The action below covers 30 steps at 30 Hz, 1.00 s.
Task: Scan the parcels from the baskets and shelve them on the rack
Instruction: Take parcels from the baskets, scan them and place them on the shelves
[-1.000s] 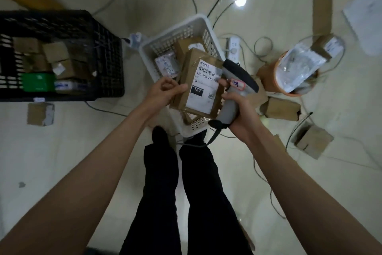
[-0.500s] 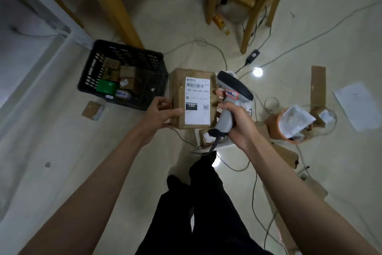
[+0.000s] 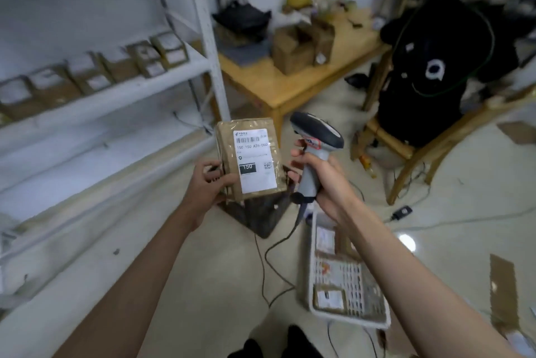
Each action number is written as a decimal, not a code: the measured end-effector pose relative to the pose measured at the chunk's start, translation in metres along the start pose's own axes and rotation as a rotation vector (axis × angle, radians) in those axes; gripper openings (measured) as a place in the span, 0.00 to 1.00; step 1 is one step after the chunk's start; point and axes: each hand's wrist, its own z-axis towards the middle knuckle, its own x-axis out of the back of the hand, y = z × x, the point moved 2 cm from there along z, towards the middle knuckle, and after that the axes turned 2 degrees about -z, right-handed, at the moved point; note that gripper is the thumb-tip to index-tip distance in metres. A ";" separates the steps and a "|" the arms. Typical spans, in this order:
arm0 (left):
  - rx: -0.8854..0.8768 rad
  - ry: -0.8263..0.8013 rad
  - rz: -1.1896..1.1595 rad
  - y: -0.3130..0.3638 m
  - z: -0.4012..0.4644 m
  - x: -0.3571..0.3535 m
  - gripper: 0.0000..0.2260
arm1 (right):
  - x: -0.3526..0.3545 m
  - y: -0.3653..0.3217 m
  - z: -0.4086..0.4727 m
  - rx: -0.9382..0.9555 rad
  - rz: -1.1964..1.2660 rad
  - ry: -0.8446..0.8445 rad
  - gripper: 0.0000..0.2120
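A person's left hand point(image 3: 207, 183) grips a brown cardboard parcel point(image 3: 249, 159) by its lower left edge, fingers curled round the side and thumb on the face, holding it upright at chest level with the label toward the camera. The parcel is a flat, rectangular box wrapped in glossy clear tape; its white shipping label point(image 3: 255, 160) carries a barcode at the top, the printed line "150 150 A26-050", a black block reading "150" and a small QR code beside it. Just to the right of the parcel, the right hand point(image 3: 322, 180) is wrapped round the grip of a grey handheld scanner point(image 3: 314, 151), whose dark head rises above the fingers and points up and away; the fingertips of this hand lie close to the parcel's right edge, though contact cannot be judged. A black cable point(image 3: 265, 259) drops from the scanner's base to the floor. Below the right forearm sits a white plastic basket point(image 3: 348, 314) holding more labelled parcels. Beyond and to the left of the left hand stands a white metal rack point(image 3: 116, 96), a row of brown parcels point(image 3: 95, 76) lined along one shelf. Behind the held parcel is a wooden table point(image 3: 290, 85) with cardboard boxes on it.
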 end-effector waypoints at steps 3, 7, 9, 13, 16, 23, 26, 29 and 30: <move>-0.099 0.095 -0.030 0.036 -0.001 0.022 0.22 | -0.046 -0.027 0.005 0.034 -0.059 -0.134 0.10; -0.242 0.202 0.003 0.080 0.000 0.044 0.25 | -0.087 -0.052 0.014 0.109 -0.234 -0.220 0.09; -0.311 0.244 0.028 0.100 0.001 0.051 0.27 | -0.101 -0.060 0.020 0.135 -0.269 -0.268 0.07; -0.432 0.318 0.058 0.134 0.004 0.062 0.29 | -0.123 -0.071 0.027 0.182 -0.361 -0.371 0.06; -0.505 0.385 0.072 0.153 0.005 0.066 0.29 | -0.135 -0.083 0.029 0.209 -0.407 -0.433 0.08; -0.650 0.537 0.188 0.178 0.009 0.069 0.34 | -0.154 -0.105 0.037 0.252 -0.483 -0.558 0.04; -0.665 0.584 0.231 0.184 0.011 0.068 0.35 | -0.158 -0.111 0.042 0.270 -0.494 -0.590 0.03; -0.690 0.626 0.261 0.186 0.012 0.068 0.35 | -0.160 -0.114 0.048 0.252 -0.483 -0.606 0.02; -0.695 0.634 0.269 0.186 0.013 0.068 0.35 | -0.160 -0.114 0.051 0.246 -0.474 -0.612 0.03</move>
